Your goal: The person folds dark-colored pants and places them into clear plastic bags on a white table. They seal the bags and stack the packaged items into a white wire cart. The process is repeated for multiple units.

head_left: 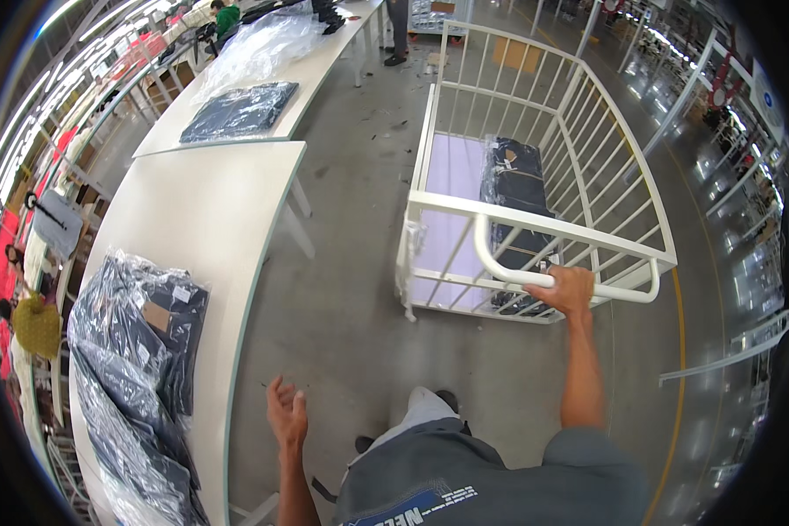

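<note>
The cart [447,204] stands on the grey floor [351,202], ahead and to the person's right. Its frame is white, with barred sides and an open top; the base [451,171] is pale lilac. Dark bagged garments [519,184] lie lengthwise along the base's right side. A rounded tubular handle [627,293] projects from the near end; the right hand [565,289] is wrapped around it. The left hand [287,410] is released, fingers loosely parted, near the edge of a white table [210,197] bearing crumpled clear bags [136,351] of dark clothing.
</note>
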Available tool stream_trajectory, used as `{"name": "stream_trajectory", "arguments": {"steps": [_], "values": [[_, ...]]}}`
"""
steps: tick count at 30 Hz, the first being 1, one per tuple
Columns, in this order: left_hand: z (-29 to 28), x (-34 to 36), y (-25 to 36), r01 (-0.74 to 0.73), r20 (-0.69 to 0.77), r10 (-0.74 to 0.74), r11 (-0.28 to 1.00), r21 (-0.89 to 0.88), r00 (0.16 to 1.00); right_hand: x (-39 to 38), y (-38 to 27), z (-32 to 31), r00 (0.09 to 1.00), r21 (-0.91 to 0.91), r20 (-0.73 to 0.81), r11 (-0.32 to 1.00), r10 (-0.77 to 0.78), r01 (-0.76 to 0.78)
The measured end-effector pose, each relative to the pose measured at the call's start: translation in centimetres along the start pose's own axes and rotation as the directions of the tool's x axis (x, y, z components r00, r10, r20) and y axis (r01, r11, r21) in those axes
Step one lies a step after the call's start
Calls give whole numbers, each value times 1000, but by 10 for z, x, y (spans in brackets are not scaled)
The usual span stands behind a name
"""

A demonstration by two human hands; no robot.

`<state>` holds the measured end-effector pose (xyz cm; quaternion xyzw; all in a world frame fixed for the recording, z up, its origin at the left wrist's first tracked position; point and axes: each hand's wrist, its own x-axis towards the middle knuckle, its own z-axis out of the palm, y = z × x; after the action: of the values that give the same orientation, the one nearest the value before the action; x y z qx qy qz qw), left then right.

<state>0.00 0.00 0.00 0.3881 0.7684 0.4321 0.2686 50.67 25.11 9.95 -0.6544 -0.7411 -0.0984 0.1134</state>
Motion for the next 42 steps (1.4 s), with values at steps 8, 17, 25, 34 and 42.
{"name": "stream_trajectory", "arguments": {"steps": [8,17,25,34,42], "values": [[58,99,9,-119,264,124,992,-37,956,-47,42,1,994,-159,101,987,37,-21],[115,203,62,-256,627,197,967,3,754,-56,45,24,997,-91,60,995,-39,44],[127,413,26,157,379,-121,986,-64,917,-55,49,11,957,-74,291,997,-3,25],[137,828,47,303,25,-380,696,-651,925,-79,-132,26,853,-614,-423,596,305,-518],[124,963,-41,347,-277,-341,938,-30,898,76,-305,191,309,66,424,311,851,-948]]}}
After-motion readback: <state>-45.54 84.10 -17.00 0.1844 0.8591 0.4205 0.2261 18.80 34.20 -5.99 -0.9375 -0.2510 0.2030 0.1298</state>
